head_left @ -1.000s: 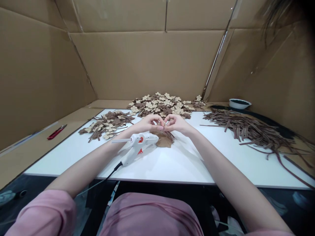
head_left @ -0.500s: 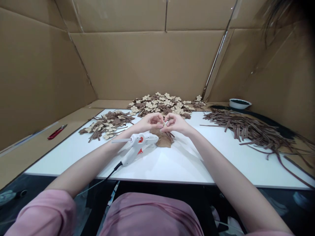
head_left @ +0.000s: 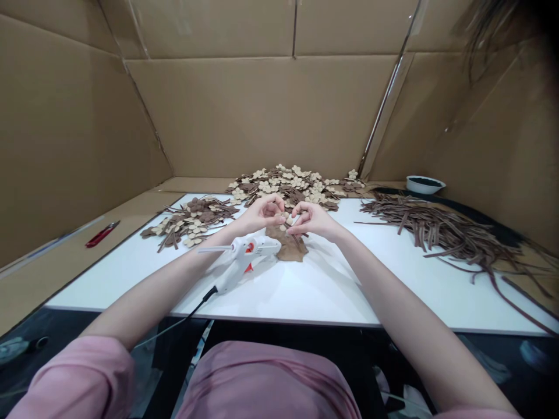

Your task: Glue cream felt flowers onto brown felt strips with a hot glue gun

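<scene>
Over the middle of the white board, my left hand [head_left: 268, 213] pinches a cream felt flower [head_left: 286, 220] at its edge. Facing it, my right hand [head_left: 311, 220] is closed, fingertips together at the flower's right side, with a thin brown strip [head_left: 302, 235] at them; the fingers partly hide the contact. Beneath both hands lies a ragged tan-brown piece [head_left: 292, 250]. A white hot glue gun [head_left: 244, 259] with an orange trigger stands just left of that piece, its nozzle pointing right, beside my left forearm.
Cream and brown flowers form a large heap [head_left: 288, 185] at the back. A smaller pile of flowers and strips [head_left: 192, 221] lies left. Brown strips [head_left: 432, 227] cover the right side, near a white bowl [head_left: 424, 185]. A red cutter [head_left: 102, 234] rests far left. Cardboard walls surround the board.
My hands have moved slightly apart, and more of the cream flower shows between them. The right fingertips sit a little lower. The tan-brown piece shows more of its right side.
</scene>
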The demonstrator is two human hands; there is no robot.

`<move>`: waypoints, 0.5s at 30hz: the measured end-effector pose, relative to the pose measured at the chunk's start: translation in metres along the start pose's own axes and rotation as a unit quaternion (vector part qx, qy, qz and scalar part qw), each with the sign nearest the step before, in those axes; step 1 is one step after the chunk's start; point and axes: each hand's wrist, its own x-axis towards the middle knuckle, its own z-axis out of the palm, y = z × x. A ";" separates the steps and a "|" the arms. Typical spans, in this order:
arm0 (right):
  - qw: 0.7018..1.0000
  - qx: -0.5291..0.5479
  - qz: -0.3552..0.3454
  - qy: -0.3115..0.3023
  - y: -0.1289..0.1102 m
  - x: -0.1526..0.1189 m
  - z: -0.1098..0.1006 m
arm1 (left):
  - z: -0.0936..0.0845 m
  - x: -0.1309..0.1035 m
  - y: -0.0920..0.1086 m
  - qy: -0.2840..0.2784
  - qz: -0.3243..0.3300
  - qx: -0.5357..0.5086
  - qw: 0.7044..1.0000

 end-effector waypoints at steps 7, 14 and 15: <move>1.000 0.017 0.004 -0.025 -0.005 -0.004 0.000 | 0.000 -0.001 0.002 -0.001 -0.007 -0.008 1.000; 0.999 0.001 0.000 -0.039 0.001 -0.002 -0.003 | 0.001 -0.002 0.002 0.007 -0.013 -0.022 1.000; 0.999 -0.003 0.001 -0.041 0.001 -0.002 -0.004 | 0.001 -0.002 0.001 0.010 -0.013 -0.022 1.000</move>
